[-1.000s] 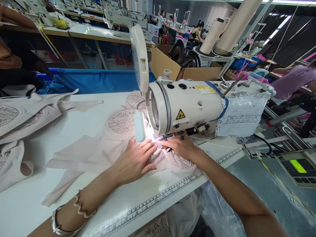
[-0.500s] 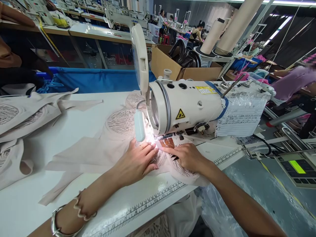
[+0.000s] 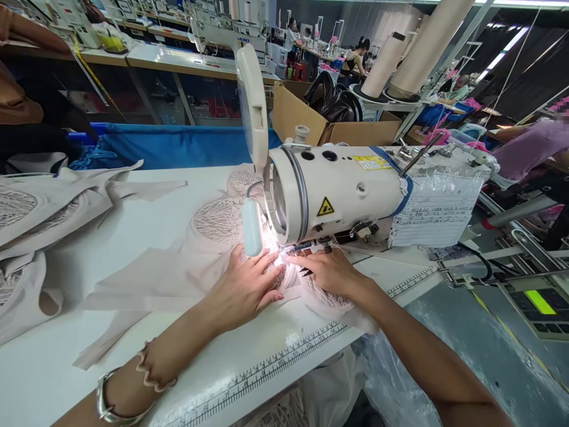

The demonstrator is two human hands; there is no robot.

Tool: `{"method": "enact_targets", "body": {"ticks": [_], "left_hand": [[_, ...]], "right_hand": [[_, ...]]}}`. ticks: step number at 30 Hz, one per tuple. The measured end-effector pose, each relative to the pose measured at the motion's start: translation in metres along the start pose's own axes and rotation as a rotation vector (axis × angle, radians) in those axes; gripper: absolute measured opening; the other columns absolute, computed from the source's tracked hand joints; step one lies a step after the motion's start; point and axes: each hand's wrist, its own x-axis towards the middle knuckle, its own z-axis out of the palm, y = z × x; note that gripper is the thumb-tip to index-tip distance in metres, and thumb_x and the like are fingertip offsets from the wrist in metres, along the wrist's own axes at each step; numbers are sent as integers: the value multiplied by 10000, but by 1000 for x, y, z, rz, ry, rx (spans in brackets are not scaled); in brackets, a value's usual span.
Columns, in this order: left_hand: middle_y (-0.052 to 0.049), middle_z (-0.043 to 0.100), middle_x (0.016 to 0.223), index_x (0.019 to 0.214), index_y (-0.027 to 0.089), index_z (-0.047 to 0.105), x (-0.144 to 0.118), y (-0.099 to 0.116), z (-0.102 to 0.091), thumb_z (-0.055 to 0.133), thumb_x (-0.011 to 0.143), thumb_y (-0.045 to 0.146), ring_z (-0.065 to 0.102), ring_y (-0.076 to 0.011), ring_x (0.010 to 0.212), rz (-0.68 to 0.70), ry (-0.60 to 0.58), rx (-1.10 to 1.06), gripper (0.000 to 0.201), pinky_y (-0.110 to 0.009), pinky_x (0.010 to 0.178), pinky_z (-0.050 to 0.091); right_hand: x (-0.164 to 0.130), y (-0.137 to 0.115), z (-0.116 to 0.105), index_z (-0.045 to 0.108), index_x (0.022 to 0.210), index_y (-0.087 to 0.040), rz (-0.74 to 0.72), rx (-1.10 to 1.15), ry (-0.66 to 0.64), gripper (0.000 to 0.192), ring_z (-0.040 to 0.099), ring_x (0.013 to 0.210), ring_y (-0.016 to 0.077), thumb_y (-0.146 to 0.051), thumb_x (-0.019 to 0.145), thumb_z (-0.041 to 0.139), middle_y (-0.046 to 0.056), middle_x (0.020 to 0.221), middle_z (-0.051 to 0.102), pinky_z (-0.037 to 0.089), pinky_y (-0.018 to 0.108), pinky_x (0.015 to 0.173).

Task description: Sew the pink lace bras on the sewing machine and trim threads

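Observation:
A pale pink garment piece with lace panels (image 3: 326, 298) lies under the head of a white sewing machine (image 3: 342, 184). My left hand (image 3: 244, 287) rests flat on the fabric left of the lit needle area, its fingers stretched out and slightly spread. From the right, my right hand (image 3: 332, 271) presses on the cloth, index finger reaching close to the presser foot. Dark pointed blades, seemingly thread snips (image 3: 306, 272), stick out from under its curled fingers. The needle itself is lost in the glare beside the small pale lamp (image 3: 252, 228).
More pale lace pieces (image 3: 53, 207) are piled at the left of the white table. A printed ruler scale (image 3: 267, 365) runs along its front edge. Behind the machine stand a cardboard box (image 3: 297, 112) and thread cones (image 3: 382, 65). A control panel (image 3: 537, 302) sits at right.
My right hand has shifted left and up toward the needle, and the snips' tips with it. The fabric beneath has moved slightly, and a brown patch near the foot is now mostly covered.

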Motion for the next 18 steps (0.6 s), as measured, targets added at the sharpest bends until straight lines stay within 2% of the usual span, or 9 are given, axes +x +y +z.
{"method": "enact_targets", "body": {"ticks": [2,5,8,10,14,18], "left_hand": [[-167,601,1368,1267,172,609,1,1,1,361,1045,456,527,-371,1275,-19,-5,11,438,-591,1031,295],[-177,612,1354,1300,139,592,1,3,5,347,1056,414,515,-359,1304,-4,16,4,442,-580,1050,295],[-174,644,1297,1326,125,564,1,3,6,314,1063,411,553,-347,1265,20,17,-17,462,-593,1067,269],[-163,655,1269,1310,140,564,0,2,5,302,1063,420,557,-349,1254,14,-5,-19,456,-616,1071,245],[-169,630,1323,1290,147,567,2,0,2,290,1063,428,541,-365,1269,-15,-2,-8,455,-652,1072,220],[-159,614,1365,1255,165,611,4,-2,4,355,1047,430,578,-374,1225,-60,28,-17,422,-650,1086,228]], "right_hand": [[0,2,3,558,1417,-307,-9,-3,49,658,543,639,154,-46,818,480,-6,777,715,212,284,561],[-2,8,14,662,1296,-258,-88,-16,195,576,521,609,140,-33,795,491,-8,723,698,220,281,553],[-3,15,25,741,1160,-269,-206,-10,353,502,524,616,127,-29,796,494,-21,651,656,237,274,551],[-2,18,28,752,1141,-275,-236,-13,416,496,519,613,124,-23,807,485,-26,623,636,245,273,551],[1,18,26,757,1127,-278,-211,-35,396,497,530,634,129,-14,812,476,-25,644,657,268,273,564],[6,16,21,740,1162,-295,-134,-9,287,558,602,766,143,6,771,478,-25,844,740,341,259,634]]}}
